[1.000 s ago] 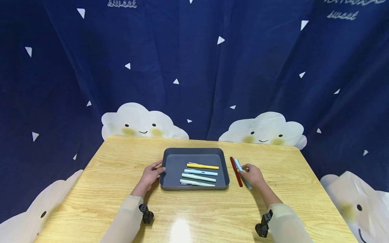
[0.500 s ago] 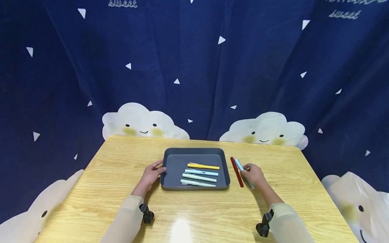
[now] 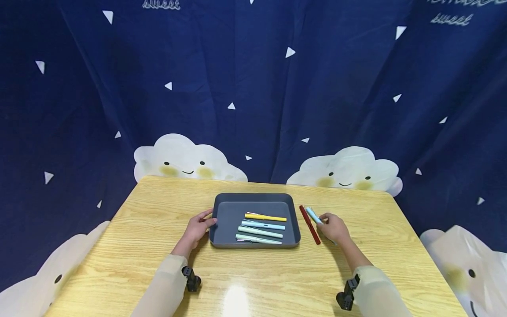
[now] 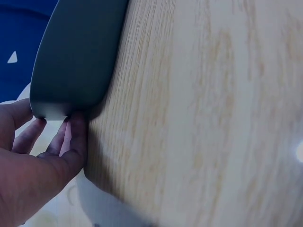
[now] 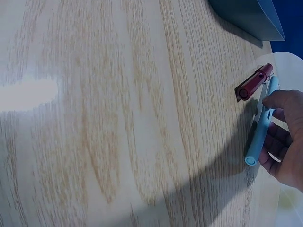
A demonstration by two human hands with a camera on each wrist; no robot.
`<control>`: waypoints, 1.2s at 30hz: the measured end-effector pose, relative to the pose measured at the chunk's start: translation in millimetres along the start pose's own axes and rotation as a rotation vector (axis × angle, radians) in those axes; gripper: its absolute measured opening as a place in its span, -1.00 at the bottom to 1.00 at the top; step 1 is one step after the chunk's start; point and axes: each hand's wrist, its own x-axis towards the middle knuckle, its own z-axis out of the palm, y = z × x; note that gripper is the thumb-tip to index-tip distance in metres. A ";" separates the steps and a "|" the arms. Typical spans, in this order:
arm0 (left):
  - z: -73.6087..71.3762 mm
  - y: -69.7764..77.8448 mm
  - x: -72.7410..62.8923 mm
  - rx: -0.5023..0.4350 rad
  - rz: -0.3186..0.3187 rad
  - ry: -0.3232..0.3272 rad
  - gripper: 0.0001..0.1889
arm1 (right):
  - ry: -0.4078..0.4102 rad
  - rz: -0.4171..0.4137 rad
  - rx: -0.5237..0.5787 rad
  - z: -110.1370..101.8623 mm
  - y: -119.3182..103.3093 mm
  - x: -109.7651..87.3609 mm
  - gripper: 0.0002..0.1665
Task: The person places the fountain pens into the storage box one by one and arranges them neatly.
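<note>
My left hand [image 3: 196, 229] grips the left wall of a dark grey tray [image 3: 222, 197], the thumb over the rim and the other fingers outside. In the left wrist view the fingers touch the tray's corner [image 4: 75, 56]. Right of the tray, my right hand [image 3: 333, 229] pinches a light blue pen [image 3: 312, 214] between thumb and fingers; the hand hides its middle in the head view. The right wrist view shows the pen's barrel [image 5: 258, 139] tilted close over the table. Beside it lies a dark red pen [image 3: 310, 225] on the wood.
Inside the tray lie a yellow pen [image 3: 265, 217], another light blue pen [image 3: 263, 225] and two pale green pens, one [image 3: 260, 232] above the other [image 3: 258, 239]. The wooden table [image 3: 166, 198] ends at a dark blue curtain [image 3: 253, 88] with clouds.
My right hand has shifted slightly right, turning the light blue pen so its near end swings right. The red pen's near end has also moved a little right. My left hand and the tray stay put.
</note>
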 end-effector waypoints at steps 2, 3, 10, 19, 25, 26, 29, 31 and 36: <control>0.4 -0.4 0.2 -0.005 0.001 -0.001 -0.49 | 0.001 0.005 0.011 0.1 0.3 -0.8 -0.59; 0.5 -0.4 0.3 -0.006 0.000 0.000 -0.49 | 0.001 0.006 0.017 0.2 0.4 -0.9 -0.60; 0.7 -1.5 1.0 -0.006 -0.004 -0.001 -0.49 | -0.011 0.005 0.045 -4.5 -2.2 -1.8 -0.58; 0.6 -1.3 1.3 0.001 -0.001 0.007 -0.50 | 0.015 -0.013 0.025 -10.0 -1.2 -0.4 -0.59; 1.0 -1.4 0.8 -0.005 0.007 0.006 -0.50 | 0.015 -0.024 0.020 -8.5 1.0 0.8 -0.59; 0.9 -1.4 0.7 -0.007 0.009 0.005 -0.50 | 0.016 -0.027 0.020 -8.3 1.0 1.2 -0.59; 0.7 -1.1 0.2 -0.008 0.013 0.006 -0.50 | 0.011 -0.033 0.026 -8.5 0.9 2.7 -0.59; 0.7 -0.5 -0.3 -0.005 0.006 0.009 -0.50 | 0.002 -0.032 0.036 -9.4 0.3 3.4 -0.58; 0.3 -0.1 0.3 0.004 -0.002 0.007 -0.50 | -0.023 -0.038 0.054 -12.7 -2.3 2.9 -0.57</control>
